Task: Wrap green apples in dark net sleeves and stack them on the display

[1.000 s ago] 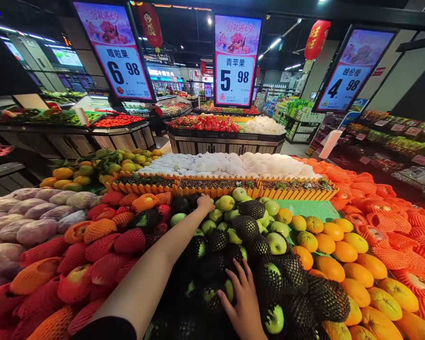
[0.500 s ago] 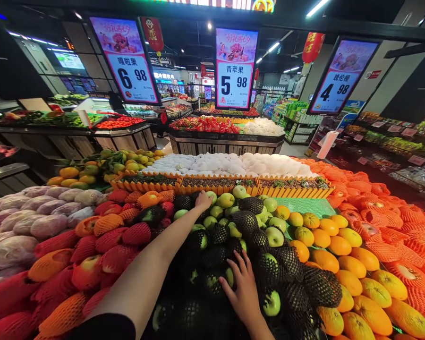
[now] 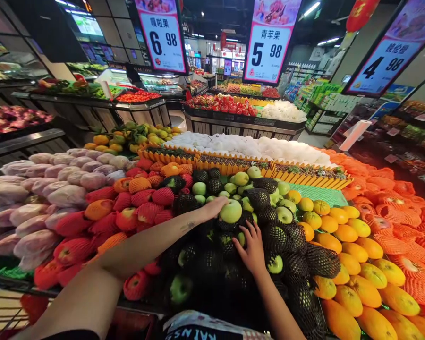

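Note:
My left hand [image 3: 216,208] is closed on a bare green apple [image 3: 231,212], held just above the pile; its far fingers are hidden behind the fruit. Slightly lower and to the right, my right hand [image 3: 250,248] lies palm down with spread fingers on green apples, some in black foam nets [image 3: 294,243]. Its fingertips touch the netted fruit, with no apple gripped. More loose green apples [image 3: 241,178] sit at the back of the heap, beyond both hands.
Red and orange netted fruit [image 3: 148,212] lies to the left, with wrapped pale fruit [image 3: 62,189] farther out. Oranges [image 3: 361,278] and orange-netted fruit [image 3: 396,212] fill the right. A yellow fence planter [image 3: 304,175] runs behind. Price screens [image 3: 269,42] hang above.
My left hand has come back toward me from the rear of the pile with a green apple in it. The right hand stays on the netted apples. The view has tilted down.

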Tool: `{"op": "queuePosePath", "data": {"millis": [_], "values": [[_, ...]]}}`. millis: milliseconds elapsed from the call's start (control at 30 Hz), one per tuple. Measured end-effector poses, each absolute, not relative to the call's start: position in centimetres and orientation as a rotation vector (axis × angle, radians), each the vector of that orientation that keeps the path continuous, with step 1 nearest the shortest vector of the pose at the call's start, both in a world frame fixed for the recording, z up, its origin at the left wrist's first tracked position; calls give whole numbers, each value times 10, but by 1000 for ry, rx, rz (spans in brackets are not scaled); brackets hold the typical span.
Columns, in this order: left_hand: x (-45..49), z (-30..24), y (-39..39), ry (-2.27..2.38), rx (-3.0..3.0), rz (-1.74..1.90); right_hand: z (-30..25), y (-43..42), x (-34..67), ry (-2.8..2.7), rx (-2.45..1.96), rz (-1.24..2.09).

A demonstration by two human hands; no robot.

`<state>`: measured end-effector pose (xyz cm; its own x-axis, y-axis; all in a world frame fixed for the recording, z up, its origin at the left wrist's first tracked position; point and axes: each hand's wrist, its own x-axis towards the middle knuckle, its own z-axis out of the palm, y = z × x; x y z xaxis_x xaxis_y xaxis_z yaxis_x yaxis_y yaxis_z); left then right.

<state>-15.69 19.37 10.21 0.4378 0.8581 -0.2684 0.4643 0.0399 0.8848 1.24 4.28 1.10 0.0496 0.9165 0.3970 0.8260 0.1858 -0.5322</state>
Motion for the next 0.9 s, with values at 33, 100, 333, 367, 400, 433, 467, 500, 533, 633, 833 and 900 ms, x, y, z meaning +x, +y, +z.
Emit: {"op": "queuePosePath", "data": {"millis": [33,100,333,367,400,433,467,500,533,633,833,900], "values": [[-159,98,178,1182,1609,414,11,42,13,-1776,-1621,157],[-161,90,152,1195,1669,384,12,40,13,-1766,-1580,128],[-166,82,132,1210,1938,523,41,33,-9,-1928,-1562,51],[-169,86,134,1189,1969,544,45,34,-13,-1954,-1569,52],[-173,91,136,1164,2004,579,48,35,-16,-1975,-1580,54],[-178,96,138,1143,2045,629,50,35,-18,-1993,-1592,54],[-183,100,139,1139,2098,690,51,36,-20,-2010,-1602,54],[-189,104,139,1158,2162,753,52,37,-21,-2028,-1607,53],[-195,106,138,1202,2240,799,52,37,-22,-2044,-1608,53],[-211,104,134,1422,2472,707,50,38,-23,-2064,-1614,72],[-231,91,124,1542,2605,506,56,41,-27,-2036,-1589,134],[-235,97,118,1522,2538,717,64,38,-32,-1946,-1520,184]]}}
